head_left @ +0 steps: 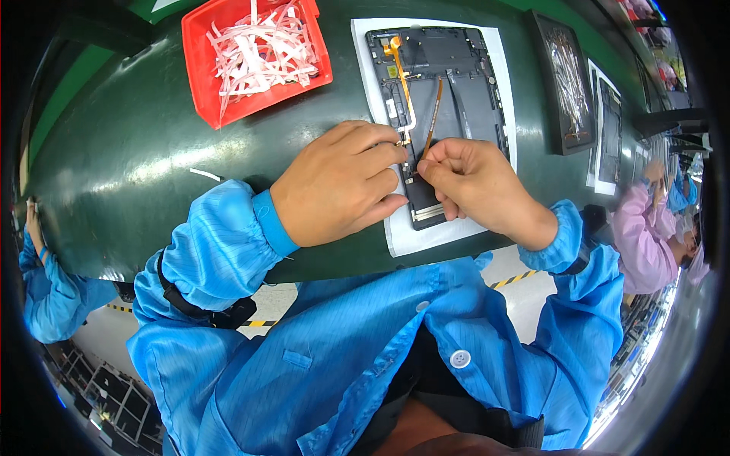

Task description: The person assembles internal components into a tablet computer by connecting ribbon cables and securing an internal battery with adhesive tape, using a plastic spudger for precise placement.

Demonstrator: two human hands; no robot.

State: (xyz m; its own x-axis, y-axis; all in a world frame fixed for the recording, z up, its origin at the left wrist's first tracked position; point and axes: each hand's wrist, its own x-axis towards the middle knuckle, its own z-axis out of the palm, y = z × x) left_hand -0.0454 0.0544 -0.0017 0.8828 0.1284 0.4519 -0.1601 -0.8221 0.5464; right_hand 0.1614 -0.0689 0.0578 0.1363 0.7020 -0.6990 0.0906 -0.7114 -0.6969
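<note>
An opened tablet housing [426, 57], black inside, lies on a white sheet [498, 45]. My left hand [338, 182] rests over its left edge, fingers bent and apart, fingertips by the lower end of an orange and white flex cable [403, 83]. Closed in a pinch, my right hand [483, 182] holds the near end of a slim brown strip [435, 114] slanting up over the housing. Whether that strip is a cable or a tool I cannot tell. A dark flat cable [458, 99] runs beside it. My fingers hide part of the housing's lower half.
A red bin [323, 64] of white and pink strips stands at the far left. A small white strip [205, 175] lies on the green table [129, 182]. A black tray [544, 68] and another housing [610, 129] are right. People sit on both sides.
</note>
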